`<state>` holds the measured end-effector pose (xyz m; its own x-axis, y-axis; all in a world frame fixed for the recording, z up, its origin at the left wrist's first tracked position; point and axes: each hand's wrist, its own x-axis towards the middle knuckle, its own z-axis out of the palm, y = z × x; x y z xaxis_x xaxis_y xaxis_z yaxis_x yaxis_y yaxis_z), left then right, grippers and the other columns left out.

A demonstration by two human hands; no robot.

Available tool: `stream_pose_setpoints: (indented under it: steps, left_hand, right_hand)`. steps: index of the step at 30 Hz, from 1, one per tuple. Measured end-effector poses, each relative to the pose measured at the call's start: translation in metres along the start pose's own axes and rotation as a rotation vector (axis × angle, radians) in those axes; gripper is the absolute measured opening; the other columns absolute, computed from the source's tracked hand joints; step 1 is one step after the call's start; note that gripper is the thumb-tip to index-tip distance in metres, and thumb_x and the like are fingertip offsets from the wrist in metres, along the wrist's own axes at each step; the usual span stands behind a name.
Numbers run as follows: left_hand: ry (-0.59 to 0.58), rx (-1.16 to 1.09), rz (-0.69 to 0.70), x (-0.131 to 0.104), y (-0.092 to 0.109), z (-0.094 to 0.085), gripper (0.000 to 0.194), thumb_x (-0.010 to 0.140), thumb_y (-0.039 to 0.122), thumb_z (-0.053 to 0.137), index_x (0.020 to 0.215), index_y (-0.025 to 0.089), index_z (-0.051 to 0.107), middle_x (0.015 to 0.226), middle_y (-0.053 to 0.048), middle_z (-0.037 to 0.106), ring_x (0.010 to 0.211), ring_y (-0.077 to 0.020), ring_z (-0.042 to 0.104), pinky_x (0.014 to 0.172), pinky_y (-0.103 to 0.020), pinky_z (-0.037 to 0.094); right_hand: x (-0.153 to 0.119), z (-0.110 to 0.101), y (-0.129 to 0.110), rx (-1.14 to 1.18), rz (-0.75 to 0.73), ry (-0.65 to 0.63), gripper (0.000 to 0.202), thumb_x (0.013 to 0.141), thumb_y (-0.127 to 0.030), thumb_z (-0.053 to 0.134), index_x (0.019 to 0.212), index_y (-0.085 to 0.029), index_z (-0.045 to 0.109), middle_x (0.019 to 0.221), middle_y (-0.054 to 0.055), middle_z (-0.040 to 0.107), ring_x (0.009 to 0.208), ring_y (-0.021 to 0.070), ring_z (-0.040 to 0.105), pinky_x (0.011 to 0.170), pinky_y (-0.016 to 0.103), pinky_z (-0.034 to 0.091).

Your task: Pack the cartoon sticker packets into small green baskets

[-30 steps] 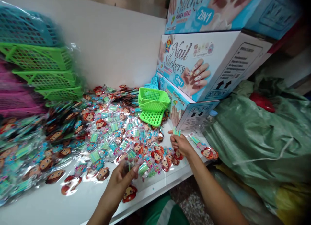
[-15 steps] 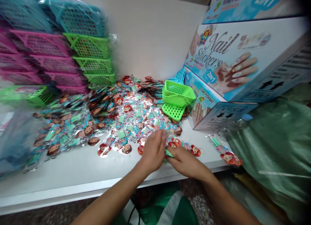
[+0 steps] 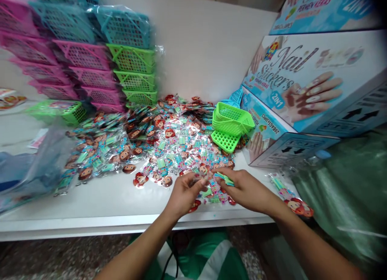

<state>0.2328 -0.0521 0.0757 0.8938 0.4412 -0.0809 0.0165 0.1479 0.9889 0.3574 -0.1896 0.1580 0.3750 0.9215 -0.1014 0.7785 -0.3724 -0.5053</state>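
Note:
My left hand (image 3: 185, 193) pinches a small clear plastic packet (image 3: 202, 180) near the table's front edge. Just right of it, my right hand (image 3: 242, 187) has its fingers closed on green sticks (image 3: 224, 178). The fingertips of both hands are close together. Under and between the hands lie more clear packets (image 3: 211, 193) with green sticks and printed red-haired heads. Behind the hands spreads a large heap of such packets (image 3: 181, 147), reaching left across the white table (image 3: 121, 205).
Wrapped pink, blue and green baskets (image 3: 130, 58) stand stacked at the back left. Loose green baskets (image 3: 231, 118) sit behind my hands. Nail sticker boxes (image 3: 302, 78) and a green sack (image 3: 344, 191) fill the right. A plastic bag (image 3: 33, 171) lies at the left.
The view has shifted slightly, so the scene sits further right. My hands have moved a little apart, and the packet and green sticks between them show more clearly.

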Motion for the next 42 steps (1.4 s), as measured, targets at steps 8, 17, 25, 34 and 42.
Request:
stream_pose_setpoints:
  steps: [8,17,25,34,42]
  left_hand:
    - [0.065,0.334,0.126,-0.014,0.012,-0.001,0.027,0.078,0.042,0.058,0.069,0.017,0.066,0.060,0.000,0.059,0.060,-0.0147,0.053,0.057,-0.024,0.038]
    - [-0.193,0.004,-0.153,-0.006,0.013,-0.004,0.025,0.071,0.037,0.067,0.080,0.014,0.066,0.068,-0.003,0.066,0.059,-0.0135,0.060,0.054,-0.022,0.042]
    - [-0.288,-0.106,-0.291,-0.005,0.010,-0.005,0.033,0.062,0.041,0.074,0.076,0.012,0.065,0.074,-0.007,0.069,0.055,-0.0126,0.062,0.055,-0.023,0.048]
    - [-0.066,-0.072,-0.265,-0.002,-0.001,-0.020,0.031,0.061,0.039,0.075,0.067,0.010,0.067,0.062,-0.007,0.068,0.055,-0.0153,0.062,0.056,-0.025,0.047]
    - [-0.044,0.035,-0.120,0.002,-0.004,-0.017,0.030,0.068,0.041,0.069,0.075,0.012,0.068,0.063,-0.005,0.066,0.058,-0.0155,0.061,0.056,-0.025,0.045]
  right_hand:
    - [0.012,-0.018,-0.013,-0.130,-0.106,-0.157,0.031,0.082,-0.023,0.049,0.109,-0.018,0.061,0.059,0.000,0.060,0.050,0.0130,0.051,0.053,0.021,0.030]
    - [0.023,-0.003,-0.010,-0.131,-0.164,-0.079,0.023,0.085,-0.028,0.049,0.065,-0.018,0.052,0.055,-0.001,0.050,0.052,0.0110,0.045,0.053,0.021,0.028]
    - [0.032,-0.021,-0.006,0.092,-0.165,0.051,0.035,0.088,-0.041,0.047,0.061,-0.018,0.048,0.054,-0.004,0.042,0.053,0.0097,0.039,0.052,0.021,0.027]
    - [0.061,-0.001,0.050,0.225,0.021,0.124,0.028,0.079,-0.040,0.056,0.094,-0.019,0.067,0.071,0.003,0.063,0.077,0.0219,0.056,0.070,0.031,0.043]
    - [0.042,0.012,0.007,0.129,-0.159,-0.162,0.026,0.084,-0.037,0.051,0.072,-0.018,0.064,0.061,-0.002,0.058,0.059,0.0137,0.051,0.056,0.021,0.035]
